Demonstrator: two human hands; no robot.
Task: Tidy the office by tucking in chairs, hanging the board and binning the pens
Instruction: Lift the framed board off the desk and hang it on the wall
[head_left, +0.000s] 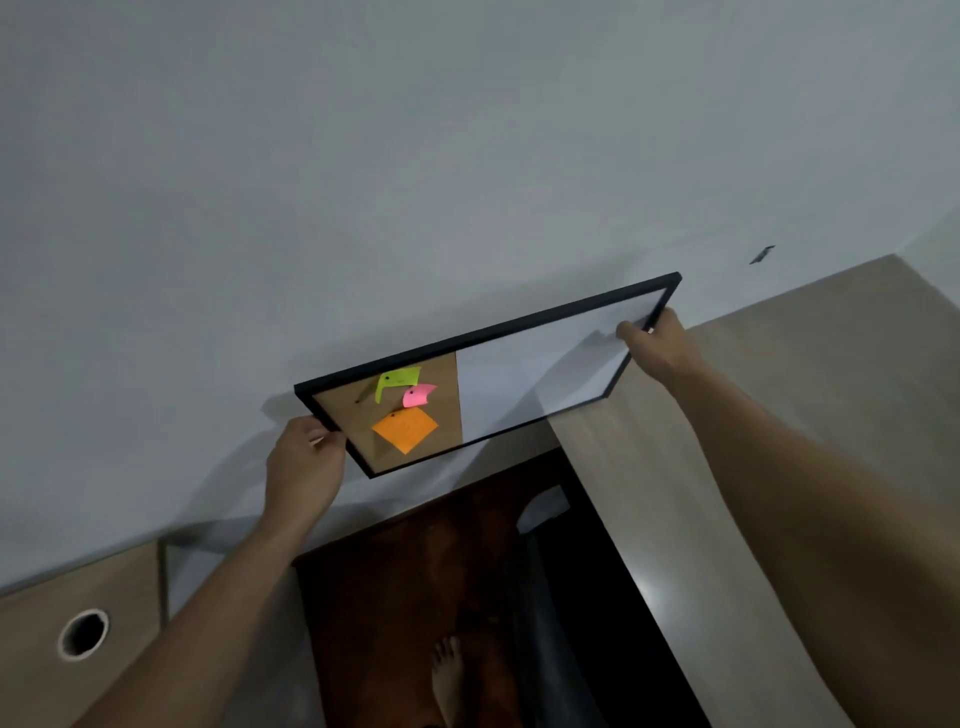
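A black-framed board (524, 364), half cork and half whiteboard, is held up against the pale wall. Green, pink and orange sticky notes (405, 428) are pinned on its cork half. My left hand (304, 467) grips the frame's left end near the lower corner. At the right end, my right hand (657, 343) holds the frame with the thumb over the white surface. A small dark hook or mark (761, 254) shows on the wall, up and right of the board. No chairs or pens are in view.
A light wooden desk (779, 441) runs along the right, another desk with a round cable hole (83, 634) lies at the lower left. Between them is dark brown floor (415, 571) with my bare foot (447, 675).
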